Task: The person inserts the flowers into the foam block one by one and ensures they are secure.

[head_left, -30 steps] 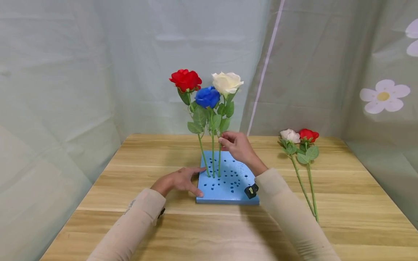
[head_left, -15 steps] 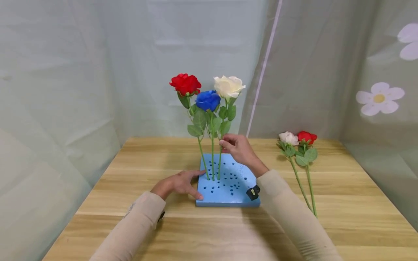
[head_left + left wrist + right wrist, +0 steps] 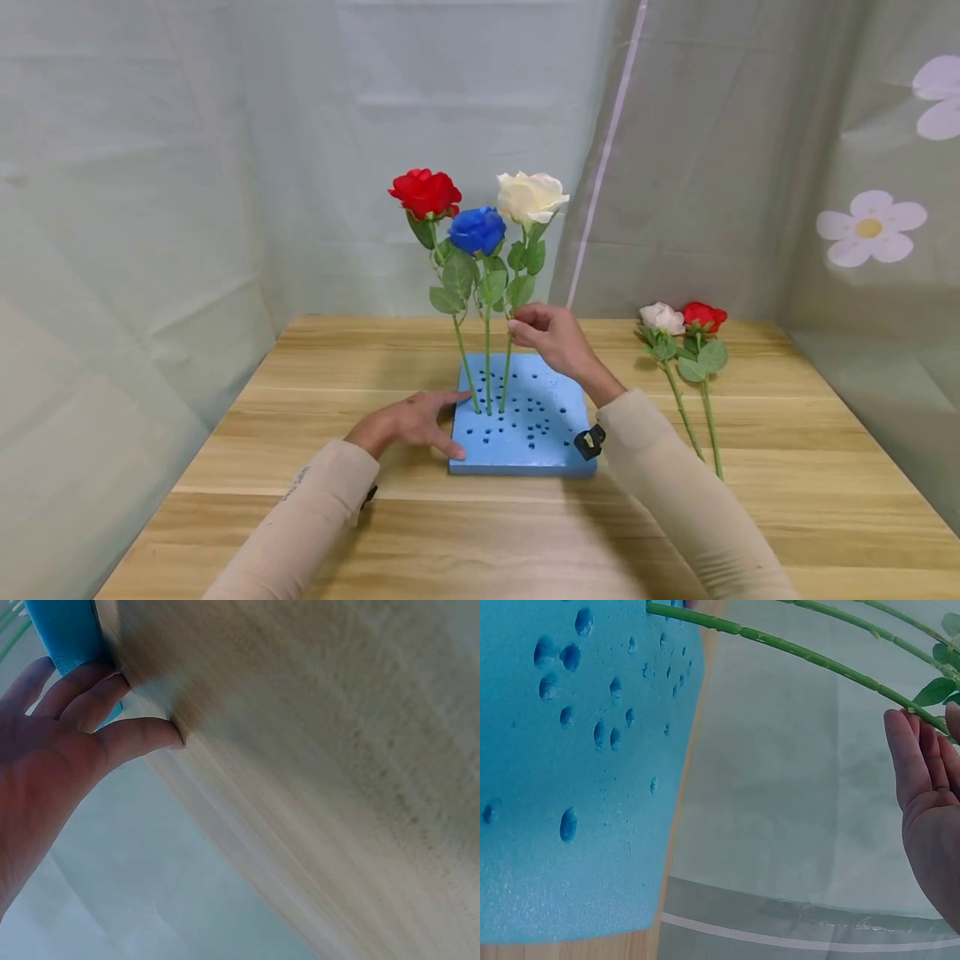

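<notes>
A light blue foam block (image 3: 491,458) full of small holes lies on the table. Three roses stand in it: a red rose (image 3: 426,193) leaning left, a shorter blue rose (image 3: 477,231) in the middle, and a white rose (image 3: 532,198) on the right. With thumb and fingertips, my right hand (image 3: 553,337) pinches the white rose's stem just below its leaves; the right wrist view shows that green stem (image 3: 810,656) running from the block to the fingers. My left hand (image 3: 414,419) rests along the block's left side, fingers and thumb spread against its edge.
Two more roses lie on the table to the right, a pale pink rose (image 3: 663,318) and a red one (image 3: 705,317), stems toward the front. The wooden table (image 3: 300,400) is enclosed by hanging cloth (image 3: 337,167) at the back and sides.
The white rose's head has shifted slightly right with my right hand, so its stem now leans outward. My left hand stays at the block. The head view has tilted a little.
</notes>
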The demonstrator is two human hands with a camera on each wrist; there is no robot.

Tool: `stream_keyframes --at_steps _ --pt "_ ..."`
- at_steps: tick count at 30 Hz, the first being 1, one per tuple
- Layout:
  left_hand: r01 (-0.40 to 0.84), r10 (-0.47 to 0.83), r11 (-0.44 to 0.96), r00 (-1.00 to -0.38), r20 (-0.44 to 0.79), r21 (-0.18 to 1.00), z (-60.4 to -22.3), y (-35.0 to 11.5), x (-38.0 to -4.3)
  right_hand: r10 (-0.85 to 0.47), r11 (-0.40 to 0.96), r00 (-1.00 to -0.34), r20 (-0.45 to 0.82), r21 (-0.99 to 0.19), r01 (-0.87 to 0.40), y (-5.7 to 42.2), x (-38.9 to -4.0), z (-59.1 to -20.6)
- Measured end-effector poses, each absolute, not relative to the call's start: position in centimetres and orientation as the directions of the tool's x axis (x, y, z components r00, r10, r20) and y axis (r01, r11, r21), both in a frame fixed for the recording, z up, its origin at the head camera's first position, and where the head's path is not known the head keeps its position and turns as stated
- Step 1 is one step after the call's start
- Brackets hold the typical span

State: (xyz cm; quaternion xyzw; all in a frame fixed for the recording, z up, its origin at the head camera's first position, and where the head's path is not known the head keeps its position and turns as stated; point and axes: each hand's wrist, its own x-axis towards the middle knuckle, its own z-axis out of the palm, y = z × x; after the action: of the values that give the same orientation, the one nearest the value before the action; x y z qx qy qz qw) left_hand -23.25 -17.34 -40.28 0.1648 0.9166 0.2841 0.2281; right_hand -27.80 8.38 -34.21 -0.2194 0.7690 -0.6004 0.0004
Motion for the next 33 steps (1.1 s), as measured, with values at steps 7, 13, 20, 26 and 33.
stream_keyframes --at_steps 7,13,20,26,33 --pt "0.185 0.443 0.781 -0.837 -0.322 0.596 -40.4 -17.4 -23.5 -0.316 0.208 -0.914 0.255 -0.921 -0.329 8.7 -28.2 -34.2" --pt "0.176 0.442 0.778 -0.836 -0.326 0.603 -40.6 -17.5 -23.6 -0.295 0.221 -0.925 0.242 -0.924 -0.312 9.1 -28.1 -34.1" --pt "0.172 0.442 0.775 -0.836 -0.325 0.609 -40.6 -17.5 -23.5 -0.293 0.211 -0.927 0.232 -0.93 -0.3 10.3 -27.9 -33.9" --pt "0.17 0.441 0.775 -0.836 -0.327 0.609 -40.6 -17.5 -23.7 -0.281 0.186 -0.932 0.23 -0.939 -0.288 11.9 -27.9 -33.9" --pt "0.17 0.442 0.774 -0.835 -0.329 0.609 -40.7 -17.5 -23.8 -0.279 0.258 -0.933 0.226 -0.919 -0.299 13.8 -27.7 -34.6"
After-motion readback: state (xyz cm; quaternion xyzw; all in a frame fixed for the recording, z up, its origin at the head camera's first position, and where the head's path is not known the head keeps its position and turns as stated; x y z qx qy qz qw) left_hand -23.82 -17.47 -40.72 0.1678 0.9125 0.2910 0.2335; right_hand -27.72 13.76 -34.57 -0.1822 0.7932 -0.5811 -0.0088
